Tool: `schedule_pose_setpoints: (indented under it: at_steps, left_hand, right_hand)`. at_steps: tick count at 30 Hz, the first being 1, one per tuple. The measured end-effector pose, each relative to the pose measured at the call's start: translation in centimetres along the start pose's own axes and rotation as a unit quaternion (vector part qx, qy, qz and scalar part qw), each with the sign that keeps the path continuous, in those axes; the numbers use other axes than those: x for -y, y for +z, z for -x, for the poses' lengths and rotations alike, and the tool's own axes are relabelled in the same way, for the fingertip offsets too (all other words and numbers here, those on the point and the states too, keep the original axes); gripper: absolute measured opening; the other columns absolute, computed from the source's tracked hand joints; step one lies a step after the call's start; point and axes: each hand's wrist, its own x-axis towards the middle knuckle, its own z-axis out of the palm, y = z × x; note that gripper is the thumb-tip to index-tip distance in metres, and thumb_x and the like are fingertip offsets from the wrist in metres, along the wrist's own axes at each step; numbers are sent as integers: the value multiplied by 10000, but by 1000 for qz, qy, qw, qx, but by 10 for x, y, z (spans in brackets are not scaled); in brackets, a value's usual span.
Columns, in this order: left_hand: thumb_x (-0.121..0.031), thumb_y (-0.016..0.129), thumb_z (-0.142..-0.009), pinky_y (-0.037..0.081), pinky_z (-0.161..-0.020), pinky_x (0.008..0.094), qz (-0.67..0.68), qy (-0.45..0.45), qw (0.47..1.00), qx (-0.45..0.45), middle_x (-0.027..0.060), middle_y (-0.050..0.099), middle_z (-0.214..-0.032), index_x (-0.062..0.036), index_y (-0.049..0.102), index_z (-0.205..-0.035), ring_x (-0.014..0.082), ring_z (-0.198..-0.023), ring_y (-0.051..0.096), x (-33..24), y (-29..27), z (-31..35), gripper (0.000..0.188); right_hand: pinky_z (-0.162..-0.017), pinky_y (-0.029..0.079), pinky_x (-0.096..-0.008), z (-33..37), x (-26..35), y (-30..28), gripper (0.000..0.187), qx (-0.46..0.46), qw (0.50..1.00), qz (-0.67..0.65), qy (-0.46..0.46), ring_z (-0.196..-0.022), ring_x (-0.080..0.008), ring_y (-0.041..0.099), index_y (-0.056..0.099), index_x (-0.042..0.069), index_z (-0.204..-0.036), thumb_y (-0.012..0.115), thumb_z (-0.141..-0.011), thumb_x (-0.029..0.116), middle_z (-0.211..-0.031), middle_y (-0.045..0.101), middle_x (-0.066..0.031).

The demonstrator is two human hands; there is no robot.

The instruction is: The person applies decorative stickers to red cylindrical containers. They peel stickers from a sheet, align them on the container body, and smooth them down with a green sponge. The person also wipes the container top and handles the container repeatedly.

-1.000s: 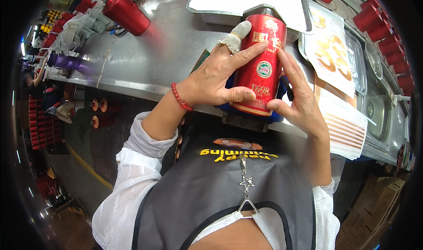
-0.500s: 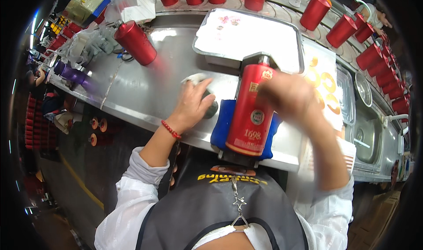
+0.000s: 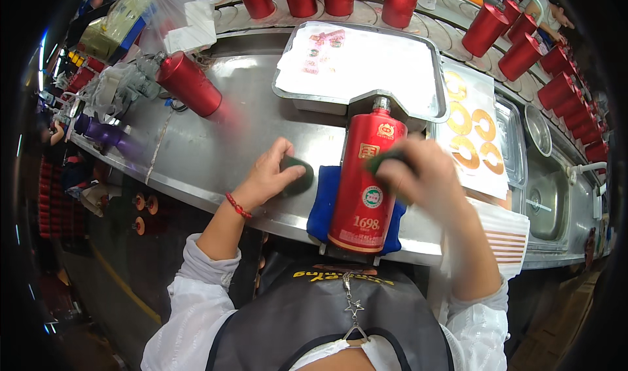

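1. Blue cloth (image 3: 320,206), at the near table edge, beneath the red bottle. Risk: bunching or slipping would leave the bottle's base unsupported over that edge.
2. Red bottle (image 3: 364,183), one, lying on the cloth, base near, neck far; gold and white markings face up. Risk: round-sided, so uneven pressure could roll it left or right.
3. Left hand (image 3: 263,177), left of the bottle and apart from it; thumb laid over a dark green piece (image 3: 299,181). Whether the piece is grasped or only touched: cannot tell. Risk: with no steadying from this side, the bottle may turn.
4. Right hand (image 3: 428,175), blurred, over the bottle's right side; fingers closed about a dark green pad (image 3: 384,161) at the bottle's face. Risk: a hard or gritty rub could scuff the markings or red coating.
5. Sheet of gold ring labels (image 3: 471,135), right, beyond the right hand. Risk: a swinging forearm could drag or crease it.
6. Metal tray (image 3: 314,99), far side, lined with white sheets. Risk: the neck stands close by; a forward shove could knock the two together.
7. Second red bottle (image 3: 190,83), far left. Risk: a wide left reach could topple it.
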Motion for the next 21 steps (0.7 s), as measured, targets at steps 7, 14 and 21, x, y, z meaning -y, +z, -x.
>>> schedule_pose_setpoints:
  at_steps: [7, 14, 21]
  left_hand:
    - [-167, 681, -929, 490, -813, 311, 22, 71, 997, -1, 89, 640, -1004, -68, 549, -1351, 143, -885, 597, 6, -2, -15, 453]
    - [-465, 681, -914, 331, -1127, 489, -126, 172, 969, -128, 245, 503, -1431, -34, 389, -1501, 386, -1342, 447, -32, 8, 20, 784]
    - [-766, 723, -706, 121, -1192, 624, -118, 321, 939, -24, 330, 289, -1558, 71, 136, -1571, 515, -1472, 219, -70, 60, 55, 1339]
  right_hand:
    - [-596, 530, -380, -27, 4, -12, 150, 60, 997, -46, 18, -618, -316, 671, 643, 13, -901, 732, -866, 129, -710, 665, -182]
    - [-690, 455, -398, -15, 37, -6, 191, 49, 997, 31, -48, -782, -279, 605, 670, 80, -956, 791, -831, 160, -808, 649, -98]
    - [-605, 501, -239, 15, -19, 15, 204, -222, 940, -116, 231, -675, -97, 629, 629, -2, -1006, 700, -958, 184, -777, 680, -71]
